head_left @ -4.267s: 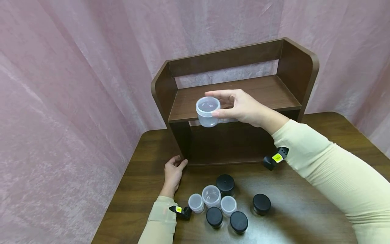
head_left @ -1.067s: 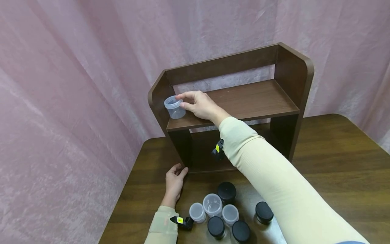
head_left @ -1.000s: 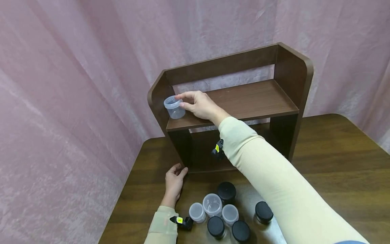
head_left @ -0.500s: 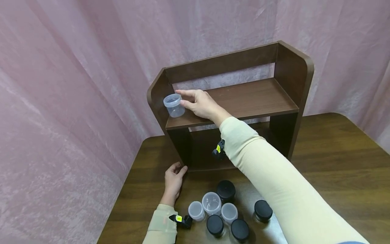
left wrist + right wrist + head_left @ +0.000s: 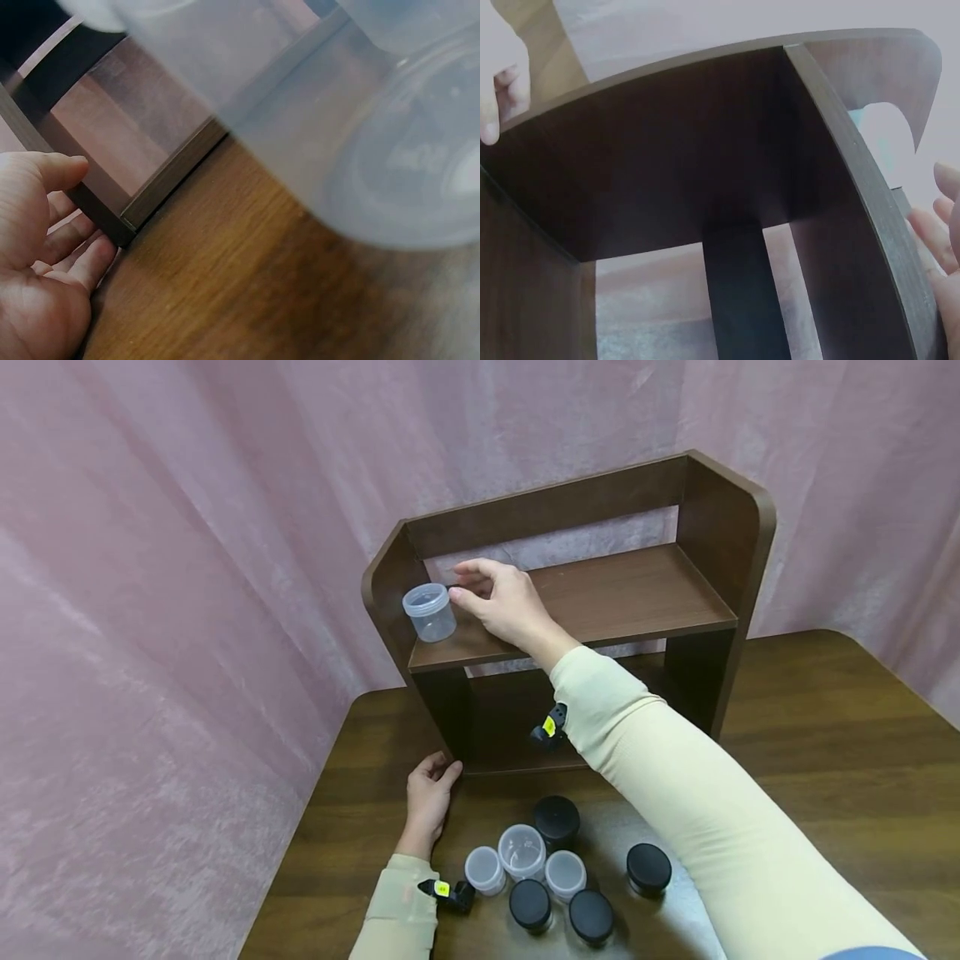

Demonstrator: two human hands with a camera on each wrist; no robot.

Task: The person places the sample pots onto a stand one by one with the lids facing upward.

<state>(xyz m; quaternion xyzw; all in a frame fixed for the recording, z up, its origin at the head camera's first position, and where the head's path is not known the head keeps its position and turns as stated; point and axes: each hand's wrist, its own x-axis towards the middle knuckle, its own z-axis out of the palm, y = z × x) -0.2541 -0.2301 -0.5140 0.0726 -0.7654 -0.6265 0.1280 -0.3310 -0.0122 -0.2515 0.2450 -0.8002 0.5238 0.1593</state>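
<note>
A clear plastic jar (image 5: 431, 617) with a translucent screw lid stands at the left end of the upper board of a brown wooden desktop shelf (image 5: 630, 589). Just right of it is my right hand (image 5: 510, 602), thumb near the lid's rim, fingers parted and holding nothing. The right wrist view shows the same jar (image 5: 887, 139) beyond the board's edge, fingers apart from it. Down at the shelf's lower left front corner, my left hand (image 5: 427, 797) pinches the side panel. The left wrist view has that hand's thumb (image 5: 64, 171) over the panel edge.
On the table (image 5: 825, 760), before the shelf, several jars form a cluster: translucent ones like the large jar (image 5: 521, 852), and black-lidded ones like the front jar (image 5: 591, 917). One black-lidded jar (image 5: 648, 868) stands apart at right. A pink curtain (image 5: 187, 610) hangs behind.
My right hand carried the clear jar left onto the upper board, let go, and has drawn slightly up and right from it. The left hand has stayed at the shelf's corner.
</note>
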